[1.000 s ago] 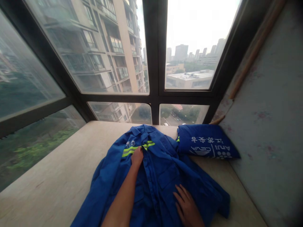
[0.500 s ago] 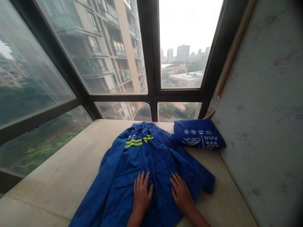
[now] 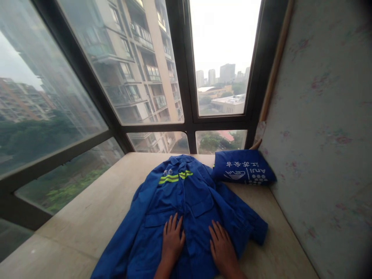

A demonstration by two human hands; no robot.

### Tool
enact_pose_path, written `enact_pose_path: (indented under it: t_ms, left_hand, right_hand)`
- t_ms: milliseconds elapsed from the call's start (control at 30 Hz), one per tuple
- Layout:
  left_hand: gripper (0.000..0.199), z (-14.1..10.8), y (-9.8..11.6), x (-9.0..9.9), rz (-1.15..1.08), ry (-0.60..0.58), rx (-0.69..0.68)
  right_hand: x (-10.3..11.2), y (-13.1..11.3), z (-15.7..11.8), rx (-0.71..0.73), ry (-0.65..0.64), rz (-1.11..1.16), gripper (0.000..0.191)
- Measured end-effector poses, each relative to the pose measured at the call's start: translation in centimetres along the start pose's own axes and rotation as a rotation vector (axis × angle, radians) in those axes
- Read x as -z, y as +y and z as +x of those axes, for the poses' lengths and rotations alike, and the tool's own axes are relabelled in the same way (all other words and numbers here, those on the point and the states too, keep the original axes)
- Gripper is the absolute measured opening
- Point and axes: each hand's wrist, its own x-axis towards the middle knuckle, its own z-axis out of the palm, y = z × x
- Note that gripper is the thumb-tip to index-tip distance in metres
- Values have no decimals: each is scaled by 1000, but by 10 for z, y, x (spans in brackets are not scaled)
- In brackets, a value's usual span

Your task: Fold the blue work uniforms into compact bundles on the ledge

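A blue work jacket [image 3: 174, 201] lies front side up, its collar toward the window and yellow-green stripes across the chest. My left hand [image 3: 172, 242] rests flat on the jacket's left front, just below a pocket flap, fingers spread. Flat on the other front panel is my right hand [image 3: 222, 246], its fingers also apart. Neither hand grips the cloth. Beside the collar, to the right, sits a folded blue garment [image 3: 244, 166] with white lettering.
The jacket is on a pale stone sill [image 3: 78, 209]. Dark window frames [image 3: 188, 97] rise behind and at the left. A flowered wall [image 3: 316, 155] borders the sill on the right.
The view has shifted a little, with the window now showing more on the left. Both hands sit slightly lower on the jacket, still flat.
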Motion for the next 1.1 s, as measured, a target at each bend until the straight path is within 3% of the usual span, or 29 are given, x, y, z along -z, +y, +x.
enact_pose_path:
  t_ms: [300,467,567,733,867,967,1100]
  left_hand:
    - [54,-5,6,13,-27,-62,33]
    - [41,-2,8,31,-181,-104,150]
    - [46,26,10,37,-278,-102,243]
    - [73,112,16,30,-531,-59,453]
    - [68,156,3,18,-647,-42,520]
    - [49,151,-18,12,-688,-8,544]
    - [39,120,-37,12,-575,52,491]
  right_hand:
    - [12,-13,3,-36,-42,-68,52]
    - [10,-23,-12,-62,-47,-98,55]
    - [-1,-21,-23,-53,-60,-94,57]
    - [-18,-10,-25,-30,-59,-127,60]
    - [-29,-3,-25,8,-17,-175,60]
    - [-36,1,-28,-5,30,-210,59]
    - [-36,8,-33,97,22,-169,61]
